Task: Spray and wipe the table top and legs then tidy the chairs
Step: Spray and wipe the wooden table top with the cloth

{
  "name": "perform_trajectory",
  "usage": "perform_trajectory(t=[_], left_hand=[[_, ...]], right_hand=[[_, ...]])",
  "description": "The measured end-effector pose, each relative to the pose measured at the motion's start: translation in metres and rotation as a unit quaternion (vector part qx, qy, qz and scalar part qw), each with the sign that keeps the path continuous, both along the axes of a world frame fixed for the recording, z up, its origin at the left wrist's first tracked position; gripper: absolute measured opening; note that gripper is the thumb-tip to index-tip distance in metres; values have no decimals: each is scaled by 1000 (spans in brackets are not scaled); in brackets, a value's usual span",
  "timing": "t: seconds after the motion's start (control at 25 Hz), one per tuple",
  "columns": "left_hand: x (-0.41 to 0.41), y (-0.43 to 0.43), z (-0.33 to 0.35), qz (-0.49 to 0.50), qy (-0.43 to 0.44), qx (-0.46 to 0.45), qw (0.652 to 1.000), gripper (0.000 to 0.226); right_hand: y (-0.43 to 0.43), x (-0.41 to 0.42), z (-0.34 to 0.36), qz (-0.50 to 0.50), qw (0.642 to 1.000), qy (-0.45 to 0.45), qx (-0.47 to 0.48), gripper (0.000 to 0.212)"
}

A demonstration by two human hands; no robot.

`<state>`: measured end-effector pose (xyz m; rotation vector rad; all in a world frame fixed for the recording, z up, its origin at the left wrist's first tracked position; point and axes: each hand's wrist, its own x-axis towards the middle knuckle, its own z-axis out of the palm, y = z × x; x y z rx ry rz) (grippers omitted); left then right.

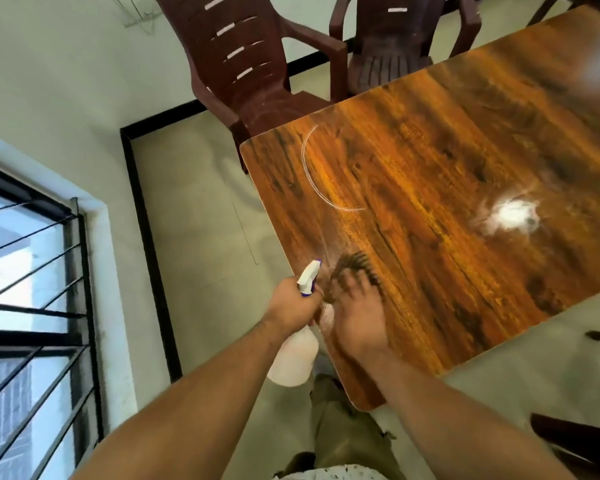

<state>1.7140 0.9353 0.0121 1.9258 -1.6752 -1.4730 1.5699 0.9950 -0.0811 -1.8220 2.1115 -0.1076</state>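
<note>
Bottle (293,358) neck inside left grip (291,303), body below

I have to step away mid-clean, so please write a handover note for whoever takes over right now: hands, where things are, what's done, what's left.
Left hand grips the spray bottle, nozzle aimed over the table top.
Right hand lies on the near corner, fingers spread and blurred; no cloth shows.
A white ring mark sits near the far left corner.
A maroon chair and a second chair stand at the far edge, not pushed in.
Done: spraying seems under way.
Left: probably wiping the top, the legs, and tidying the chairs.
</note>
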Motion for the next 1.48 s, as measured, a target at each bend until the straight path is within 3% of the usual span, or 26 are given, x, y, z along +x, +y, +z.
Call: perform_trajectory(t=[0.08,0.16,0.2,0.28,0.36,0.4,0.44,0.56,0.64,0.76,0.88,0.96,1.04,1.08,1.16,1.2,1.28,1.32,1.36,1.4,1.48], left_hand=[[0,-11,2,-10,-6,-6,1000,18],[1,-20,4,-14,-8,-5,1000,16],[2,-25,6,-19,-5,1,1000,13],[6,-33,9,-30,8,12,999,9],[11,-39,10,-45,7,21,999,12],[14,-43,10,-56,2,26,998,13],[16,-47,7,-68,-4,27,997,12],[23,-63,0,-119,-23,29,992,5],[24,-81,-1,-180,-42,12,983,9],[24,-113,1,-259,-41,6,965,23],[26,-135,3,-286,-15,34,958,21],[32,-148,2,-294,-5,38,955,21],[39,-162,-3,-284,-3,41,958,21],[41,-172,-3,-279,-6,42,959,18],[42,-195,-6,-272,-22,38,961,5],[42,-207,-10,-270,-33,29,962,13],[34,-224,-11,-310,-58,17,949,20],[28,-230,-10,-330,-64,19,942,20],[23,-235,-9,-339,-65,24,938,19],[19,-239,-10,-344,-69,23,936,18],[12,-245,-5,-348,-86,3,933,13]], right_hand=[[19,8,4,279,956,-92,16,45],[5,-28,9,374,922,-101,24,46],[-5,-45,7,339,938,-64,26,49],[-26,-71,5,74,997,14,22,53],[-44,-63,12,-216,975,11,55,55],[-51,-43,18,-265,961,-5,72,55],[-54,-21,18,-250,967,-4,58,55],[-36,26,23,19,998,-40,40,62],[-25,26,25,81,994,-43,56,64],[-7,37,25,50,997,-8,59,58],[-17,25,27,63,995,-4,82,57],[-49,-2,25,-62,993,-14,99,60],[-91,-17,25,-282,953,-7,111,63],[-111,-7,22,-306,945,-9,115,63],[-127,41,17,-186,980,-19,68,61],[-124,61,17,-82,994,-35,60,59],[-120,40,23,46,994,-87,56,56],[-127,17,20,61,992,-95,51,54],[-137,-6,18,25,995,-79,47,55],[-147,-27,15,-75,994,-58,44,56],[-165,-39,17,-276,958,-33,67,55]])
